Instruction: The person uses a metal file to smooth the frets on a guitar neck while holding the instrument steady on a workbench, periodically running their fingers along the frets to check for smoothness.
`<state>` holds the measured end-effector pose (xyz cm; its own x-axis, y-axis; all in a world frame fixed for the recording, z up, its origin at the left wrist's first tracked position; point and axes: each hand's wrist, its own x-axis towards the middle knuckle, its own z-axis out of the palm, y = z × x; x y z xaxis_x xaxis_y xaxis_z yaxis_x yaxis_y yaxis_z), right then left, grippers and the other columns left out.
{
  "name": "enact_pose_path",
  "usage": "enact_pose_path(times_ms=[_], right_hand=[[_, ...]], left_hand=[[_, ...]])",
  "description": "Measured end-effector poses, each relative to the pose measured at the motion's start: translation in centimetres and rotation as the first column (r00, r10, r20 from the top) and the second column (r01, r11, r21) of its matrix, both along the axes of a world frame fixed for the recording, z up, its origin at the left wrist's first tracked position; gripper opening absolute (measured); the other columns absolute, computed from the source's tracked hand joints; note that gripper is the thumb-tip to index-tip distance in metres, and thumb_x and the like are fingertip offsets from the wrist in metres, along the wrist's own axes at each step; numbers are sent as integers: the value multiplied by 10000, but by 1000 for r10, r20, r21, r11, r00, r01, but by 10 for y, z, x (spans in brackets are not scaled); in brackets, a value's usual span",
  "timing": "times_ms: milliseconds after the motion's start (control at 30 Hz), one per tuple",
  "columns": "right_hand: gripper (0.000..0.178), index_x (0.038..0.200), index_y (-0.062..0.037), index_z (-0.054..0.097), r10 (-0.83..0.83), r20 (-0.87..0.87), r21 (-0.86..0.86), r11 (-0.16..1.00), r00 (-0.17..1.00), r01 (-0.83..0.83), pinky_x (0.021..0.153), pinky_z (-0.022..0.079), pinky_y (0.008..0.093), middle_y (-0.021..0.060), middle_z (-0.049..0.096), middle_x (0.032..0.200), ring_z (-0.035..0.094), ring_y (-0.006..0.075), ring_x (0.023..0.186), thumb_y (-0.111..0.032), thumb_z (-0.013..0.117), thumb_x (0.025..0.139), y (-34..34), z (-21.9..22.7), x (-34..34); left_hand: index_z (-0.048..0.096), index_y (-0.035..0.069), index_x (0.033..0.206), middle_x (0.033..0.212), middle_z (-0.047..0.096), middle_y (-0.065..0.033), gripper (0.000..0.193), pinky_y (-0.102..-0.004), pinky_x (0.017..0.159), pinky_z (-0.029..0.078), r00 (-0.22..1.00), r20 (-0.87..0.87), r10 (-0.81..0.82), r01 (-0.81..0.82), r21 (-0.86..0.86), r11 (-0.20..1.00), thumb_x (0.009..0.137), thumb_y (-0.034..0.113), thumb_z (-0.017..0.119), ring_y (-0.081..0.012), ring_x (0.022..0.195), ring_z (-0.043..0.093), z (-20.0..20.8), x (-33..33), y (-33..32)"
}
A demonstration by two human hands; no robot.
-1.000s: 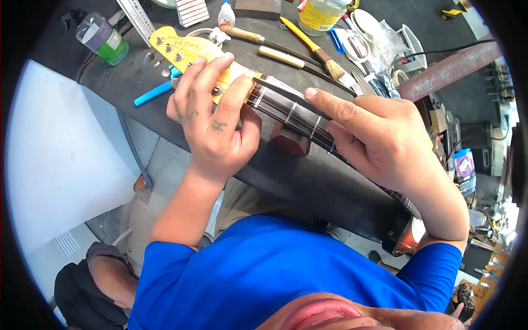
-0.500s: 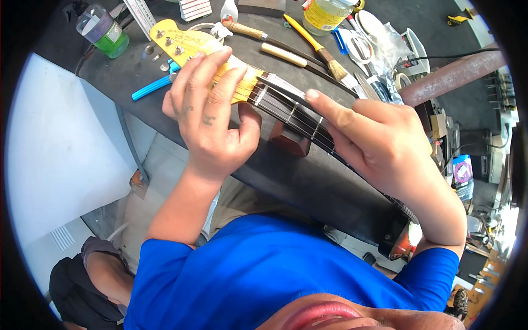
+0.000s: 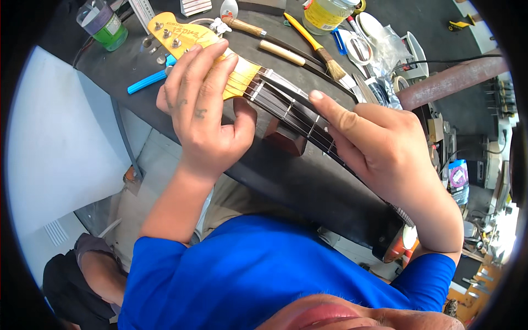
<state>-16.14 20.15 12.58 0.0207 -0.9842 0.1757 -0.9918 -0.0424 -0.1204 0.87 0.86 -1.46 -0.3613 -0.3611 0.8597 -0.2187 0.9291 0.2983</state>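
Observation:
An electric guitar lies slantwise across the bench, its yellow headstock at the upper left and its dark fretted neck running down to the right. My left hand is wrapped over the headstock beside the nut, fingers across the strings and thumb at the near edge. My right hand holds a thin dark file-like strip, index finger stretched along its top. The strip lies lengthwise over the strings, one end at the nut. My curled right fingers hide its other end. A brown block sits under the neck.
Beyond the neck lie a wooden-handled tool, a pale handle, a yellow brush and a glass jar. A blue tool and a green-liquid bottle are at left. A rusty pipe juts in at right. Another person is at lower left.
The guitar and both my hands have shifted slightly left in view, along with the bench items. My hold on the headstock and the strip looks the same.

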Motion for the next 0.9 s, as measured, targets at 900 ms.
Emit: enact_pose_path(times_ms=[900], right_hand=[[592,1522,-124,775,-5,49,-43,999,999,7,567,492,442,87,593,728,622,285,610,29,827,952,-14,-6,4]], left_hand=[[758,-4,1391,1470,771,-154,658,-505,1247,469,999,-25,-21,21,-6,1000,734,-34,731,-423,1408,674,-2,0,-4]])
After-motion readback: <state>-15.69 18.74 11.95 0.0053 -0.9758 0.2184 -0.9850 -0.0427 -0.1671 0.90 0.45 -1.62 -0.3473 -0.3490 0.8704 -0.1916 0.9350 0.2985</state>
